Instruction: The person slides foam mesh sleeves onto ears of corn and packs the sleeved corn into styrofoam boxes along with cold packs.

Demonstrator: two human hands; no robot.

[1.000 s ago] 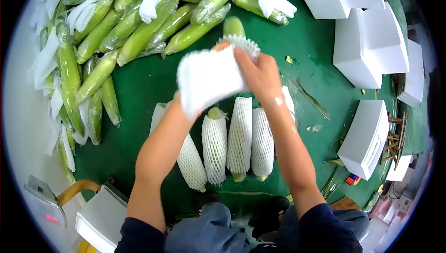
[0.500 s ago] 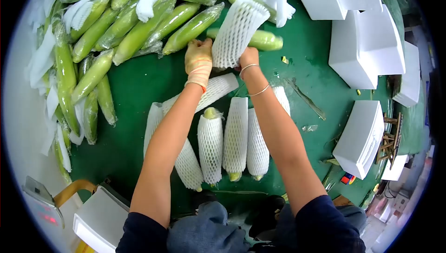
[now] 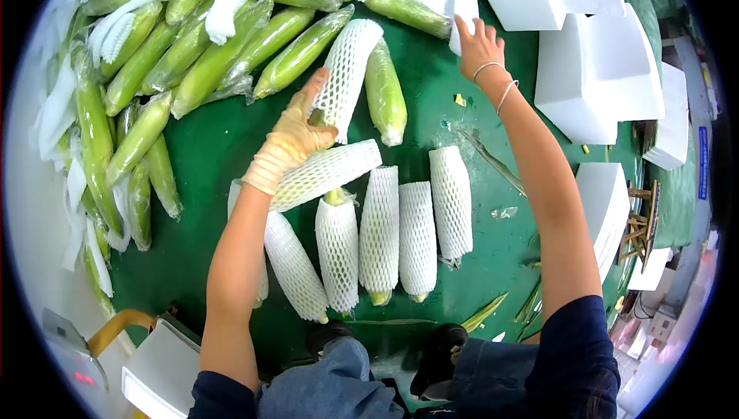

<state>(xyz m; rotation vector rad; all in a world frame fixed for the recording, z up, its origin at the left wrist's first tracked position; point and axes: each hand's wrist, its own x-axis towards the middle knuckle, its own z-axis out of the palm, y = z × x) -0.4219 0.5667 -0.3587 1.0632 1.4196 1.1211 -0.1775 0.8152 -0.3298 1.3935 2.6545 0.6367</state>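
My left hand (image 3: 296, 130), in a pale glove, holds an ear of corn in a white foam net sleeve (image 3: 350, 65), its thumb and fingers around the lower part. Just right of it lies a plastic-wrapped ear of corn (image 3: 386, 95) without a net. At the upper right, the fingers of my right hand (image 3: 483, 49) are closed on a rolled white foam net sleeve (image 3: 465, 5). Nearer to me, several net-sleeved ears (image 3: 379, 238) lie side by side. Another sleeved ear (image 3: 327, 175) lies slantwise just below my left hand.
A heap of plastic-wrapped corn (image 3: 223, 57) with loose foam nets covers the upper left of the green surface (image 3: 208, 165). White foam boxes (image 3: 600, 72) stand on the right. Leaf scraps (image 3: 493, 161) lie beside my right forearm. A white box (image 3: 163, 369) is at the lower left.
My hands have moved apart, the left toward me with the sleeved ear, the right up to the rolled net. The bare ear now points toward me. Another sleeved ear is uncovered by my right arm.
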